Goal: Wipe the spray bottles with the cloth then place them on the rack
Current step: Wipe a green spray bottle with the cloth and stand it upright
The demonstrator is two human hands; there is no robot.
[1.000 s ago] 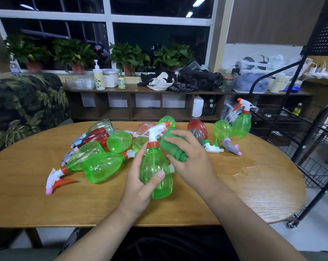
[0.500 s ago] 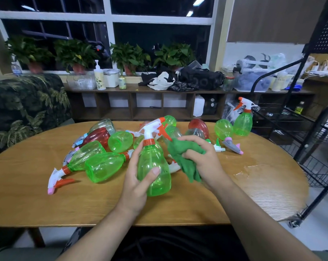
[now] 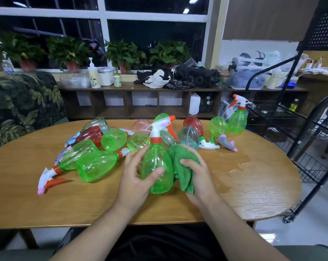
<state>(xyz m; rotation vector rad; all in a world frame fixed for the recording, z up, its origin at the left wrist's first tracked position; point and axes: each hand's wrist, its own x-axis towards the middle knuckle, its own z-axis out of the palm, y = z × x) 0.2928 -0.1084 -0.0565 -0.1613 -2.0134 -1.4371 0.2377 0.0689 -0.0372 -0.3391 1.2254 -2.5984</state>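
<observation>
A clear green spray bottle with a white and orange trigger head stands upright in front of me on the wooden table. My left hand grips its body, thumb across the front. My right hand holds a bunched green cloth against the bottle's right side. Behind lie several more green, red and clear spray bottles in a pile. One green spray bottle stands on the black wire rack at the right.
Wet patches shine on the table to the right of my hands. A patterned sofa sits at the left. A low shelf with plants, bags and containers runs along the window behind the table.
My right hand has slid the cloth down from the bottle's neck to the lower right side of its body. The left hand keeps hold of the bottle.
</observation>
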